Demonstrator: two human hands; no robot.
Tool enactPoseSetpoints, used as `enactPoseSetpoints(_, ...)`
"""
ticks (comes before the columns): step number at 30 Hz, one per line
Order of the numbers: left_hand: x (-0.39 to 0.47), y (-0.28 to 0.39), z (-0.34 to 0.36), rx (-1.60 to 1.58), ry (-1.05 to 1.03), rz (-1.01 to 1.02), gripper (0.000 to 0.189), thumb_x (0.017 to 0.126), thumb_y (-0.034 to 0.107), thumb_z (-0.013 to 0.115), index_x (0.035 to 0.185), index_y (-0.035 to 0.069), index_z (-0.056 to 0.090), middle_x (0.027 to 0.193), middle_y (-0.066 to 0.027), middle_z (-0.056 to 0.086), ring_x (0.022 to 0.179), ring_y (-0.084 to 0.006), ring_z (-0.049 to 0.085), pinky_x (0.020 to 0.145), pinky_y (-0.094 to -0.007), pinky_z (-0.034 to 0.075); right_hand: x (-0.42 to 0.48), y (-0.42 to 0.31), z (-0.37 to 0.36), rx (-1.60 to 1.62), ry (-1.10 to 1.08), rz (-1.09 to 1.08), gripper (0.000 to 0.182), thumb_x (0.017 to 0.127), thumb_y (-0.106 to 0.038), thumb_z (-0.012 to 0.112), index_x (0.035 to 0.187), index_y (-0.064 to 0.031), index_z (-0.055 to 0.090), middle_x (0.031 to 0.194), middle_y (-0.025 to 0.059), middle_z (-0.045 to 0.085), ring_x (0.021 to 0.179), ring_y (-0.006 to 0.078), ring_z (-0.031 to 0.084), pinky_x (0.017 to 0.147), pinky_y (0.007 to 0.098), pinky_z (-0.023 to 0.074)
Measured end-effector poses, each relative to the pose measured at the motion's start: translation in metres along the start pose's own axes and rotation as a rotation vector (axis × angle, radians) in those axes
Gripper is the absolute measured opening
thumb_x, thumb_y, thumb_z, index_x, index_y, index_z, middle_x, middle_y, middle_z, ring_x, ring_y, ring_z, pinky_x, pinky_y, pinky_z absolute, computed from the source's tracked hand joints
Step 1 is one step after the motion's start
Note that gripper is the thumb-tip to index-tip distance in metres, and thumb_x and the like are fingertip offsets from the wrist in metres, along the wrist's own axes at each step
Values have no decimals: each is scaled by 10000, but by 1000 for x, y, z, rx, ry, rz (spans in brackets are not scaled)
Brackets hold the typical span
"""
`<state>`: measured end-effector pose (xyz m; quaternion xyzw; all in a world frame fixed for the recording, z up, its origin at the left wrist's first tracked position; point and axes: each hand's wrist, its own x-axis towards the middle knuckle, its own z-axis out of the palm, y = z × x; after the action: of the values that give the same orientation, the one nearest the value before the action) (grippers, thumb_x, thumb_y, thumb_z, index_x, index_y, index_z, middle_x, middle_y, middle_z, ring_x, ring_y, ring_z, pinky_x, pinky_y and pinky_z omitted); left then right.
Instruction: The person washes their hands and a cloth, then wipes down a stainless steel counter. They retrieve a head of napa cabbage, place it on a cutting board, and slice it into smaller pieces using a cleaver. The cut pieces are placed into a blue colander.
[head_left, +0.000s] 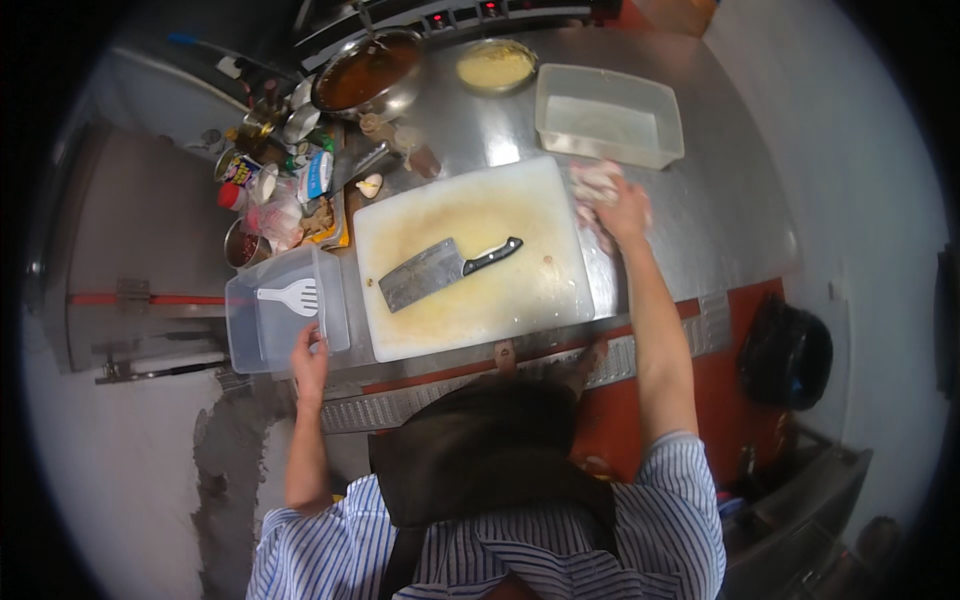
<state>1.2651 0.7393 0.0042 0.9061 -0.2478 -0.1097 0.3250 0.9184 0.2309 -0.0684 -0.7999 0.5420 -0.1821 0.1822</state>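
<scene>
My left hand (309, 367) is at the near right rim of a clear plastic tub (244, 330), its fingers closed on the edge. A white slotted spatula (300, 298) lies in that tub. On the right, my right hand (624, 214) grips a crumpled pinkish-white cloth (598, 180), which rests on the steel counter beside the cutting board. Between my hands is a white cutting board (480, 315) with yellowish stains. A cleaver (426, 276) with a black riveted handle lies flat on it, blade to the left.
Beyond the cloth stands a translucent rectangular container (611, 142). At the back are a bowl of pale yellow food (495, 66) and a steel bowl of reddish-brown liquid (371, 75). Cans, bottles and packets (315, 176) crowd the left. A peeled-looking bulb (369, 185) lies above the board.
</scene>
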Motion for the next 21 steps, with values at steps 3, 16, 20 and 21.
enactPoseSetpoints(3, 0, 27, 8, 92, -42, 128, 355, 828, 80, 586, 1175, 7, 566, 860, -75, 636, 775, -164, 572, 677, -281, 456, -13, -32, 19, 34, -22, -44, 569, 689, -222, 673, 1242, -269, 551, 1137, 154, 509, 1110, 356, 486, 932, 438, 419)
enactPoseSetpoints(16, -36, 160, 80, -566, -492, 252, 289, 884, 60, 591, 1169, 24, 557, 1148, -75, 598, 1019, -152, 566, 866, -280, 446, -240, 33, -96, 592, -598, 168, 578, 684, -245, 754, 1228, -173, 571, 1091, 111, 613, 1012, 245, 602, 866, 337, 480)
enactPoseSetpoints(20, -82, 234, 171, -705, -1058, -154, 332, 957, 210, 502, 1248, 50, 510, 1175, -74, 578, 1051, -133, 557, 888, -269, 459, -293, -37, -124, 1534, -430, 416, 616, 840, -121, 637, 1383, -63, 351, 1098, 109, 580, 954, 184, 587, 839, 315, 493)
enactPoseSetpoints(21, -100, 244, 196, -747, -1136, -197, 361, 976, 263, 463, 1265, 48, 494, 1189, -80, 568, 1069, -140, 554, 898, -268, 460, -300, -50, -111, 1631, -354, 334, 574, 889, -126, 577, 1391, -33, 315, 1152, 114, 547, 978, 162, 559, 854, 309, 471)
